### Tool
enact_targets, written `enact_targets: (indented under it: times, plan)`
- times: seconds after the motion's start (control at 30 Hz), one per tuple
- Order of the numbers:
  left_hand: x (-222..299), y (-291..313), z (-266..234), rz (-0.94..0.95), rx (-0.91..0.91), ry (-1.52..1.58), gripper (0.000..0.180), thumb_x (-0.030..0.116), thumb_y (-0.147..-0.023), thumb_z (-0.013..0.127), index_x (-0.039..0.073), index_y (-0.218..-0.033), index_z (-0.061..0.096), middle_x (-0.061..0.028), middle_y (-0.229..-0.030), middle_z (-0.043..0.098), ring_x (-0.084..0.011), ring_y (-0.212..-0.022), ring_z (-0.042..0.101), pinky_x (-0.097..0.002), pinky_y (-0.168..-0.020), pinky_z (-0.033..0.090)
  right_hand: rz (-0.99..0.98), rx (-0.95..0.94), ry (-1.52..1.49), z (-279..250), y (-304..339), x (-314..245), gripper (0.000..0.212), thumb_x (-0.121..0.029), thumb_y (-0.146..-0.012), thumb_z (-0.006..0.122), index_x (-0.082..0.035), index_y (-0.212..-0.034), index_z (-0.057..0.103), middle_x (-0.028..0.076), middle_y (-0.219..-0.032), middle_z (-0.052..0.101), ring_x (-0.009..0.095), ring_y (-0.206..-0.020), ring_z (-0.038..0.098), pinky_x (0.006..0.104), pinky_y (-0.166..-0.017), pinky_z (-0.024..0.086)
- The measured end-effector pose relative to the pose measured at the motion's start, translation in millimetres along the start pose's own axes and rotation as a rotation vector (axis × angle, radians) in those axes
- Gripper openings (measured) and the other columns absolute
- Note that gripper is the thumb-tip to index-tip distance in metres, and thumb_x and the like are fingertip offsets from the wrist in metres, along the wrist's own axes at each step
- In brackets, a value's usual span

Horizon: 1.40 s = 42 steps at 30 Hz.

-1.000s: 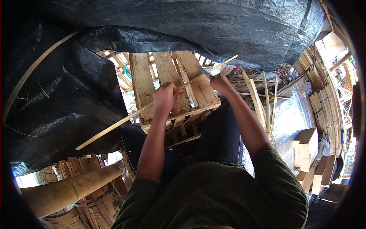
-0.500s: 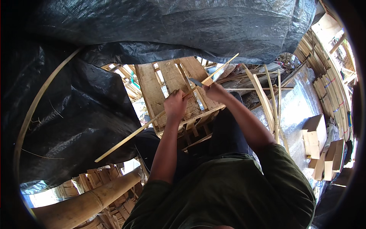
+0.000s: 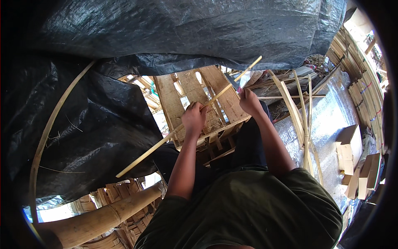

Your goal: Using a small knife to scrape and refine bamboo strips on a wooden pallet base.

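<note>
A long, thin bamboo strip point(image 3: 149, 152) runs slantwise across the view, from the lower left up to the tarp's edge. My left hand point(image 3: 194, 119) is closed around its middle. Farther along the strip, my right hand point(image 3: 250, 103) grips a knife, its handle mostly hidden in the fist. The dark knife blade point(image 3: 232, 81) points up and to the left, lying across the strip or just beside it; contact is hard to make out. Beneath both hands stands a wooden slatted bench point(image 3: 168, 93), set between my knees.
A black tarp point(image 3: 199, 31) hangs ahead and down the left. Loose bamboo strips point(image 3: 299, 120) lean at my right, near cardboard boxes point(image 3: 349, 151) and tied bamboo bundles point(image 3: 365, 99). A thick bamboo pole point(image 3: 103, 218) lies at lower left. One curved strip point(image 3: 52, 122) crosses the tarp.
My right hand has moved outward along the strip with the knife, away from my left hand, and its blade is turned more upright. The whole view has shifted slightly.
</note>
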<state>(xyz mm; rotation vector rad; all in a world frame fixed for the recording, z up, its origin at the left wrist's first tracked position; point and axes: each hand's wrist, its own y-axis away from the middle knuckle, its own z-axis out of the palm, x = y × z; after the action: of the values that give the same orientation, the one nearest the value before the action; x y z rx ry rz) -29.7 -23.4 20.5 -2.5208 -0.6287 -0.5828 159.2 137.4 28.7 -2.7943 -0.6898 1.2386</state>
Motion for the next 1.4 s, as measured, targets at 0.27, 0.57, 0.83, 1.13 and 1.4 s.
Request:
enact_targets:
  times: [0.27, 0.57, 0.83, 1.13, 1.4]
  plan:
    - [-4, -2, 3, 0.089, 0.217, -0.019, 0.021, 0.03, -0.086, 0.075, 0.013, -0.078, 0.064, -0.0028, -0.078, 0.065, -0.0259, -0.07, 0.065, -0.0376, -0.06, 0.05, -0.399, -0.161, -0.146, -33, 40, 13, 0.012, -0.011, -0.09, 0.064, -0.001, -0.095, 0.069, 0.018, -0.079, 0.067, 0.039, -0.077, 0.066, 0.0447, -0.07, 0.052]
    - [-2, -4, 5, 0.065, 0.229, -0.073, 0.024, 0.031, -0.084, 0.077, 0.013, -0.076, 0.063, -0.0022, -0.075, 0.062, -0.0253, -0.07, 0.063, -0.0378, -0.058, 0.048, -0.093, -0.021, 0.086, -57, -51, 97, 0.02, -0.021, -0.093, 0.066, -0.004, -0.088, 0.074, 0.018, -0.072, 0.068, 0.031, -0.064, 0.068, 0.0411, -0.062, 0.052]
    - [-1, -5, 8, 0.054, 0.25, -0.092, 0.023, 0.028, -0.082, 0.079, 0.012, -0.076, 0.062, -0.0023, -0.073, 0.059, -0.0249, -0.067, 0.061, -0.0382, -0.056, 0.046, -0.159, -0.68, -0.269, -64, -24, 70, 0.023, -0.029, -0.092, 0.071, -0.008, -0.097, 0.077, 0.008, -0.073, 0.071, 0.017, -0.069, 0.067, 0.0361, -0.066, 0.052]
    - [3, -4, 3, 0.098, 0.322, -0.085, 0.022, 0.024, -0.081, 0.081, 0.011, -0.078, 0.063, -0.0024, -0.072, 0.06, -0.0242, -0.067, 0.061, -0.0371, -0.057, 0.046, -0.26, -0.193, -0.353, -19, -45, 36, 0.027, -0.036, -0.087, 0.073, -0.009, -0.086, 0.077, 0.013, -0.072, 0.069, 0.032, -0.066, 0.067, 0.0408, -0.059, 0.051]
    - [3, -4, 6, 0.108, 0.36, -0.051, 0.021, 0.024, -0.08, 0.081, 0.011, -0.08, 0.065, -0.0029, -0.074, 0.062, -0.025, -0.068, 0.061, -0.0372, -0.058, 0.046, -0.083, 0.022, 0.178, 3, -72, 26, 0.035, -0.039, -0.088, 0.068, -0.009, -0.073, 0.073, 0.015, -0.069, 0.068, 0.035, -0.067, 0.068, 0.0419, -0.06, 0.053]
